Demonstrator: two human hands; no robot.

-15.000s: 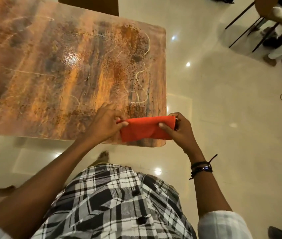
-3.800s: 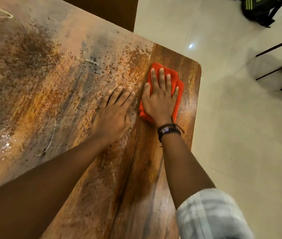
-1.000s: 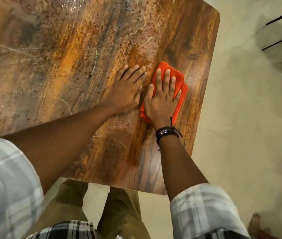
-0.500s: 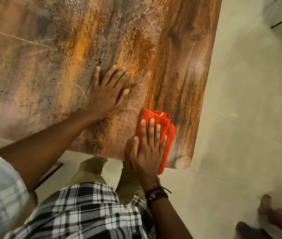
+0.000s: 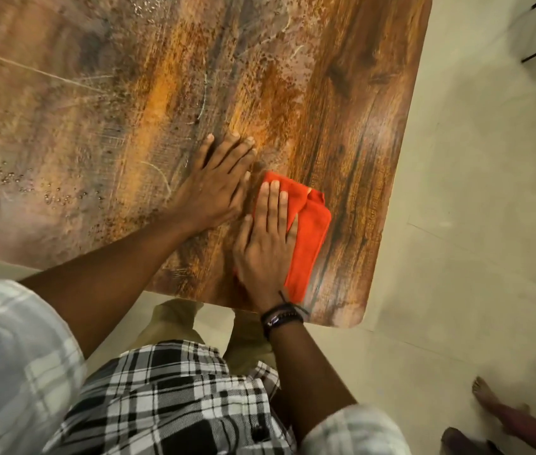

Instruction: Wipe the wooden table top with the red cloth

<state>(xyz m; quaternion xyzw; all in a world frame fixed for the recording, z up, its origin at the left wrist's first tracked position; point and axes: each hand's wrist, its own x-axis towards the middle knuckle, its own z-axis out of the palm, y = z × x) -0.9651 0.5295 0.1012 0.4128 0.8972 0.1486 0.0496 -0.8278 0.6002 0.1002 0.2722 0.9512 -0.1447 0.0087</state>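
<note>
- Your right hand [image 5: 265,244] lies flat on the red cloth [image 5: 309,231], fingers straight and close together, palm pressing it onto the tabletop [image 5: 96,110].
- Red cloth is folded and sits near the tabletop's near right corner; its right part shows past your hand.
- Your left hand [image 5: 217,188] rests flat on bare wood just left of the cloth, fingers straight, slightly spread, holding nothing.
- Cannot tell if your two hands touch.
- Dark bands [image 5: 281,318] on your right wrist, at the tabletop's near edge.
- Wood left of your hands looks hazy, with speckles and droplets; the strip right of the cloth is darker, with clear grain.
- Pale floor [image 5: 473,224] to the right; a bare foot [image 5: 486,399] at lower right.
</note>
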